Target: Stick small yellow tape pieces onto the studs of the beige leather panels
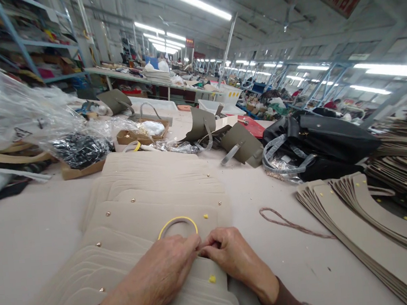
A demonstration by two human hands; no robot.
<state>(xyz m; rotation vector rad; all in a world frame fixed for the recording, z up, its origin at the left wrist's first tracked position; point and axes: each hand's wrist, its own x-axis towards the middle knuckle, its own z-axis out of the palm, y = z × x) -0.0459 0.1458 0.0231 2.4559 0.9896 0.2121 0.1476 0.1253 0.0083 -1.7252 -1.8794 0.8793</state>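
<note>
My left hand (168, 262) and my right hand (230, 254) meet fingertip to fingertip over a fanned row of beige leather panels (150, 200) with small brass studs. Both hands are closed in a pinch at the same spot on the nearest panel. A yellow tape ring (177, 223) lies just beyond the fingers. What sits between the fingertips is too small to make out. Small yellow bits (211, 279) dot the panels.
Curved beige pieces (366, 219) are stacked at the right, and a brown cord (288, 221) lies between them and the panels. Black bags (323, 142), olive leather parts (238, 144), a small cardboard tray (141, 132) and plastic bags (15, 116) crowd the far side.
</note>
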